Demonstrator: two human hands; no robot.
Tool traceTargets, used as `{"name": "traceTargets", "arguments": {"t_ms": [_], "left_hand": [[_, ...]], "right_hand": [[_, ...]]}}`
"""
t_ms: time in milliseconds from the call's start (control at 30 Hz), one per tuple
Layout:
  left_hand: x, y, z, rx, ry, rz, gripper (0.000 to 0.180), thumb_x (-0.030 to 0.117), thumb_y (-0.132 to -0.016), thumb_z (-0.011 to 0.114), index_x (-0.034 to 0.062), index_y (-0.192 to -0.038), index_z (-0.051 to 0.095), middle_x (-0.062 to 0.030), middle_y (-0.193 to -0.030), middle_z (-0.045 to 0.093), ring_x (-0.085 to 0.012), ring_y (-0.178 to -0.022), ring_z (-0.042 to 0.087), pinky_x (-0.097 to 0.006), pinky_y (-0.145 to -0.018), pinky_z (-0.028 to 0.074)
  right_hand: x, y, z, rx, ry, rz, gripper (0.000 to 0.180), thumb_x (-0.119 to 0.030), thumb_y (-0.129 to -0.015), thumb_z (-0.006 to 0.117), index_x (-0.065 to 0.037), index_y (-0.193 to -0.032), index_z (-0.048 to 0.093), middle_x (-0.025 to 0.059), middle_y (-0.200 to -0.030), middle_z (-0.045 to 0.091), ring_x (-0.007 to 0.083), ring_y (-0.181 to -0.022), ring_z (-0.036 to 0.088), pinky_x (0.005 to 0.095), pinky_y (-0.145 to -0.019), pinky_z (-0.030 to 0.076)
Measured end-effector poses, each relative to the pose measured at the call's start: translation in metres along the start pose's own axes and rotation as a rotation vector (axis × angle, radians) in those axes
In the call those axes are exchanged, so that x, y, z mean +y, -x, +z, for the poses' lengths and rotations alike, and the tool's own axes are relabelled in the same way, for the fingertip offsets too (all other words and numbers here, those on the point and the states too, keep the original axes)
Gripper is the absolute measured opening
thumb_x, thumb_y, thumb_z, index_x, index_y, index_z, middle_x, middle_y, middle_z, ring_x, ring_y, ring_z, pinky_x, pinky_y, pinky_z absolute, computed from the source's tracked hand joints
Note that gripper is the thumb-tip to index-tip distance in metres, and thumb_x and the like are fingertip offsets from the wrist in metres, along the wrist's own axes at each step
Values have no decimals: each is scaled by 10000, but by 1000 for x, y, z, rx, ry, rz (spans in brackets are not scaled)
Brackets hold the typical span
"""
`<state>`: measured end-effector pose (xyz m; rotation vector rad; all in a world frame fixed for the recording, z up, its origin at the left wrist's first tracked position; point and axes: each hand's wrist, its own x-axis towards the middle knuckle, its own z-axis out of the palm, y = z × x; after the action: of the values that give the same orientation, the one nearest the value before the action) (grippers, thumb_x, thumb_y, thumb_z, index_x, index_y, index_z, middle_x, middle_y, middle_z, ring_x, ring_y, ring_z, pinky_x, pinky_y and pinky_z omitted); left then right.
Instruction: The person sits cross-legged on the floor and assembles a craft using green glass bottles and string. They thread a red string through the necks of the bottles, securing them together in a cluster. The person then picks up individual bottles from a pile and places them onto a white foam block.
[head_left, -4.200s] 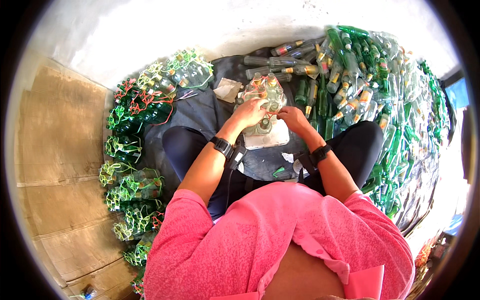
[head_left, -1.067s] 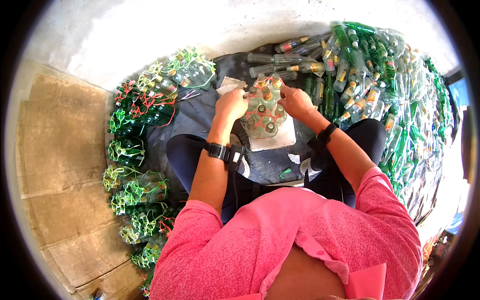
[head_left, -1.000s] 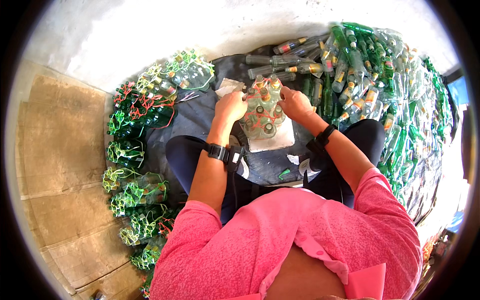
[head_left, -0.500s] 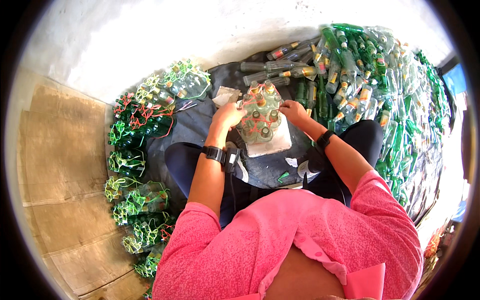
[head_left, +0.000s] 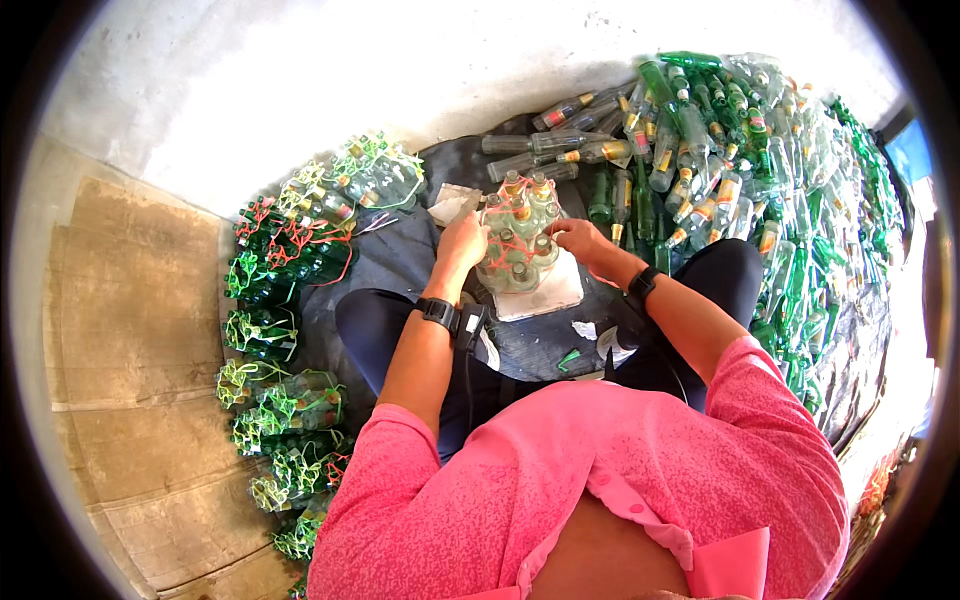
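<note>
Both hands clasp a bundle of clear bottles [head_left: 517,240] at centre frame: left hand [head_left: 462,240] against its side, right hand [head_left: 578,238] pinching its edge. The red cord may slip, loosening the bottles. Yellow-labelled loose bottles [head_left: 740,150] fill the upper right.

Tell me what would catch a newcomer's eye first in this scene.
First the great heap of loose green and clear glass bottles spilling down the person's right side. Next, the cluster of upright bottles in front of the person, with the left hand and right hand pressed against its sides. Along the left runs a row of bottle bundles tied with yellow-green and red cord, beside flattened cardboard.
</note>
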<state>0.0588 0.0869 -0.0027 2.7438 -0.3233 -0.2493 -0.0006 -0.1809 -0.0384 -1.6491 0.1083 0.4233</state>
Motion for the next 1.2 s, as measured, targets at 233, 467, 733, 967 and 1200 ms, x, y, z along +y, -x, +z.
{"name": "traceTargets", "arguments": {"t_ms": [233, 467, 733, 967, 1200], "left_hand": [[3, -19, -6, 151, 40, 168, 420, 241, -966, 694, 22, -1310, 592, -273, -1035, 741, -458, -1007, 710, -544, -851, 555], [3, -20, -27, 78, 114, 17, 566, 268, -920, 748, 90, -1426, 568, -257, -1133, 743, -441, -1093, 703, -522, -910, 562], [13, -5, -53, 239, 164, 17, 300, 184, -961, 651, 125, -1253, 692, -147, -1121, 774, -368, -1053, 731, -480, -885, 578], [65, 11, -35, 41, 340, 280, 191, 188, -929, 695, 73, -1070, 752, -185, -987, 766, -366, -935, 747, -457, -812, 587], [82, 16, 9, -77, 32, 383, 194, 191, -901, 701, 52, -1018, 768, -206, -977, 754, -400, -945, 731, -493, -829, 571]], "right_hand": [[14, 30, 29, 63, 25, -56, 366, -87, -931, 557, -18, -1232, 754, 81, -1160, 738, 161, -1069, 624, 300, -929, 478], [15, 32, 37, 220, 347, -32, 266, -210, -958, 621, -76, -1122, 781, 160, -883, 746, 247, -830, 712, 391, -788, 546], [22, 23, 37, 291, 524, -150, 359, -354, -995, 624, -18, -1012, 750, 250, -953, 728, 445, -912, 703, 499, -803, 545], [24, 24, 32, 308, 622, -154, 487, -453, -1025, 595, 2, -912, 726, 282, -922, 703, 489, -904, 676, 563, -793, 517], [18, 20, 32, 270, 664, -35, 508, -487, -1039, 550, -20, -963, 736, 270, -987, 725, 500, -972, 673, 578, -842, 524]]}}
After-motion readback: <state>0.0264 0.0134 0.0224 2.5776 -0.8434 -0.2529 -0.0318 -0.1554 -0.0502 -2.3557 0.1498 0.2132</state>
